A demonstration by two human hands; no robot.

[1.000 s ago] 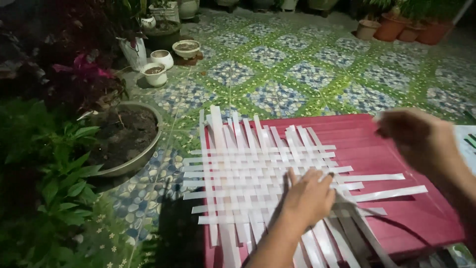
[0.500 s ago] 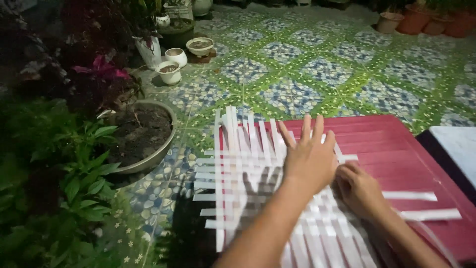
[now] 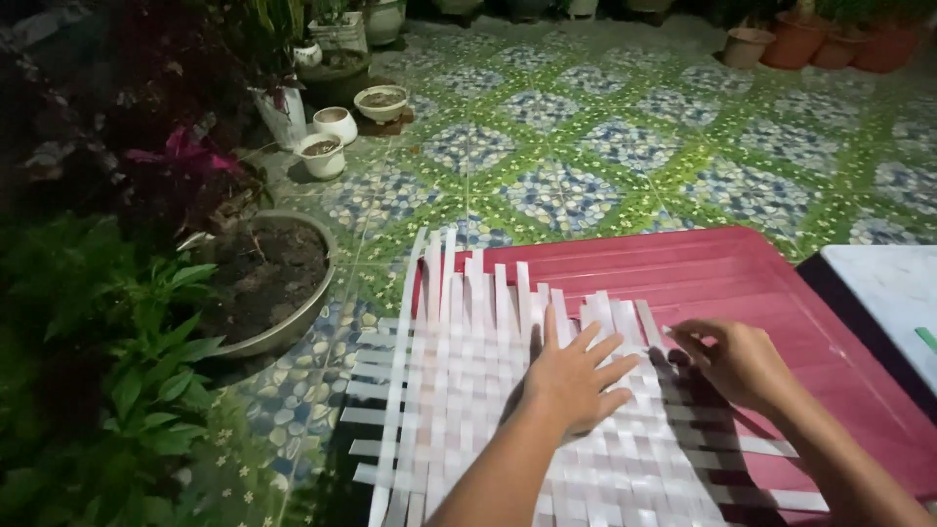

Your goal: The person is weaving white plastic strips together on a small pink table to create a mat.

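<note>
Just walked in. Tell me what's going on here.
A person is working on a mat of woven white strips lying on a red table. The left hand lies flat on the weave with fingers spread. The right hand is at the mat's right edge, fingers on a strip there. Potted plants stand on the tiled floor.

No packages, labels, signs or screens in view, 12 through 6 o'clock.

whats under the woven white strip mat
The woven mat of white strips lies on a red table; its left edge overhangs the tiled floor. The left hand presses flat on top, the right hand at its edge. The table beneath the weave is covered.
</note>
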